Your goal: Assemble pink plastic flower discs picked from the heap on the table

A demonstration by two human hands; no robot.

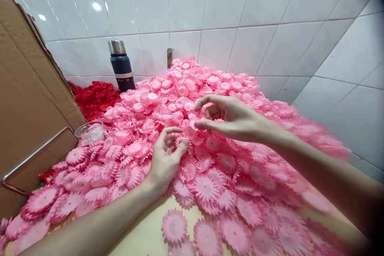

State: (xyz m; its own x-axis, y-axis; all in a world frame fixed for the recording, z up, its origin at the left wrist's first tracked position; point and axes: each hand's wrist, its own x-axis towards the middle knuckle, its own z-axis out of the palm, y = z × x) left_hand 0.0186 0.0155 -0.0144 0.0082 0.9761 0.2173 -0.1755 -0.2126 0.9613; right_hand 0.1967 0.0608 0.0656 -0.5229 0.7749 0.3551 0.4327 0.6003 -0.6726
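Observation:
A large heap of pink fabric flower petals, round with jagged edges and some with a small centre hole, spreads under and around both hands. Low over the middle of it is my left hand, its fingers curled and its thumb bent in towards them. Between that thumb and the fingers shows a small pink flower petal. My right hand hovers above the heap, just right of the left one. Its index finger and thumb are apart, the other fingers are bent, and nothing shows between them.
Behind the heap, a dark blue bottle stands beside a red pile. A clear plastic cup sits at left, near a cardboard box and a metal wire handle. White tiled walls bound the back and right.

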